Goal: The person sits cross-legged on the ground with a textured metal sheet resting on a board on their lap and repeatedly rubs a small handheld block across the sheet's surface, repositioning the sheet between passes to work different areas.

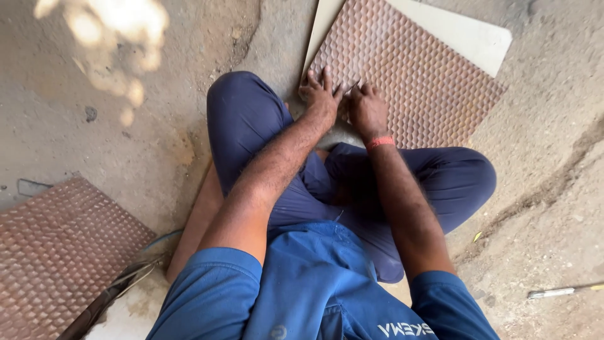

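- While fingers [327,77] spread wide, the left hand [319,97] presses flat on the brown textured tile [415,82], gripping nothing.
- Right hand [368,110] lies just beside it, fingers loosely splayed on the same tile, an orange wristband [380,142] at the wrist.
- That tile lies on the concrete floor [126,145], over a pale tile [465,34], before crossed legs.
- Another brown tile [56,252] sits well apart, lower left.

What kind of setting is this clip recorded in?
Probably an outdoor tiling or building site: rough dusty concrete ground, textured brown tile under both hands, another tile at the left.
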